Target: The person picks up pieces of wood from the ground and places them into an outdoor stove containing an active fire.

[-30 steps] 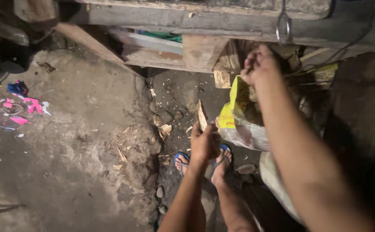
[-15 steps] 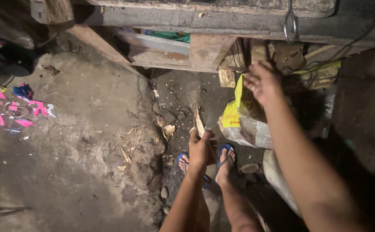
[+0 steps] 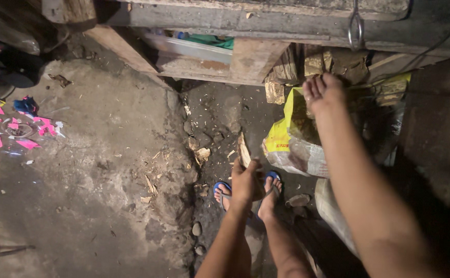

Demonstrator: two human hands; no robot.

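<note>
My left hand is shut on a flat split piece of wood, held upright just above my feet in blue flip-flops. My right hand is raised over the mouth of a yellow and white sack, fingers loosely bent with nothing seen in them. It sits close to stacked chunks of firewood under a wooden platform. The sack leans on the dirt floor to the right of the wood piece.
A heavy wooden platform runs across the top, with a metal hook hanging from it. Wood chips and small stones lie on the dirt. Pink scraps are scattered at the left. Another pale sack lies lower right.
My right hand let go of the sack's top, opened, and moved right toward the firewood. My left hand with the wood piece dropped slightly lower toward my feet.
</note>
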